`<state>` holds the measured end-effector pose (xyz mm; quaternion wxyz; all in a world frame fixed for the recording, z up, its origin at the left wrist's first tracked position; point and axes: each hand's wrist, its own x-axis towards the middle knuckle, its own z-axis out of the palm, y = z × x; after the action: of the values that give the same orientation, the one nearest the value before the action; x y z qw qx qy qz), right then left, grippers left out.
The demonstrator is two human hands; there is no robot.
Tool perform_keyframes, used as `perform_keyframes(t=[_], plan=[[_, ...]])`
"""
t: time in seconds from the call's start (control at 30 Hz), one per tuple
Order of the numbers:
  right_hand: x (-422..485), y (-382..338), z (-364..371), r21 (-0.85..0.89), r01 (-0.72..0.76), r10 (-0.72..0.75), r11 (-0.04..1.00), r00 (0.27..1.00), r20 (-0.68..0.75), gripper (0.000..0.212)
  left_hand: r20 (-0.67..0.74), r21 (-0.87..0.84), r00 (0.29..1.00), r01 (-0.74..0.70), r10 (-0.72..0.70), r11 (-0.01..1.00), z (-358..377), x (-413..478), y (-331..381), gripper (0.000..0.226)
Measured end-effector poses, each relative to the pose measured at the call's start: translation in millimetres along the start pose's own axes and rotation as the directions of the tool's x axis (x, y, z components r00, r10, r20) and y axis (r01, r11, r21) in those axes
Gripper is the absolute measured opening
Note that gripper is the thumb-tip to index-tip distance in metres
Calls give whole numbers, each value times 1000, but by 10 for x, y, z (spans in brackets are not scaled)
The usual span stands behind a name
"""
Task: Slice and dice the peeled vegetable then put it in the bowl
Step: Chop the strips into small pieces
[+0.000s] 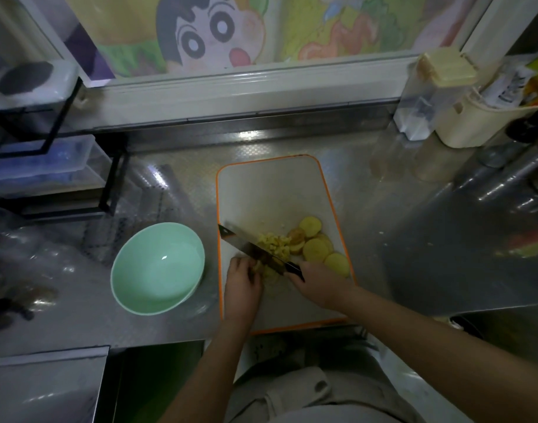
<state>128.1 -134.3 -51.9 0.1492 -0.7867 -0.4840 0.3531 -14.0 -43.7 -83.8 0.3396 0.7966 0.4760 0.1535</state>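
Round yellow slices [318,248] lie flat and overlapping by the right edge of the cutting board [270,190]. Small yellow bits [275,244] are heaped just left of them, against the knife [246,244]. Another yellow piece [263,270] lies under the blade. The green bowl [158,270] stands upright on the counter [383,227], beside the board's left edge.

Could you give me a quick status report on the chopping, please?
Right hand grips knife; left hand holds piece beneath it. Diced pile and round slices on cutting board; bowl empty. Nothing in the way.
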Motion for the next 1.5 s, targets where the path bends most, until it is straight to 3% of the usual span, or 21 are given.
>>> perform_keyframes(t=[0.27, 0.43, 0.67, 0.73, 0.9, 1.27, 1.5], plan=[[-38, -42, -22, 129, -15, 20, 992, 999, -40, 30, -50, 90, 995, 96, -92, 991, -12, -112, -25, 39], [-131, -139, -150, 153, 3, 11, 988, 996, -90, 40, 8, 102, 999, 52, -53, 993, -24, -83, 30, 32], [-255, -209, -216, 161, 32, -15, 986, 994, -105, 31, -21, -55, 997, 69, -70, 996, 0, -4, 122, 26], [-276, -213, -203, 120, 6, 7, 993, 995, -101, 21, -35, -57, 996, 80, -82, 995, 4, 11, 140, 20], [-247, -175, -133, 25, -53, 55, 998, 996, -69, 31, -70, -7, 991, 114, -114, 993, -17, 63, 154, 8], [-164, -150, -73, 25, -67, 66, 997, 998, 24, 36, -68, 45, 994, 84, -81, 995, -66, 107, 169, 16], [-172, -344, -186, -128, -77, 88, 989, 993, 85, 34, -66, 36, 995, 82, -79, 996, -68, 113, 179, 14]])
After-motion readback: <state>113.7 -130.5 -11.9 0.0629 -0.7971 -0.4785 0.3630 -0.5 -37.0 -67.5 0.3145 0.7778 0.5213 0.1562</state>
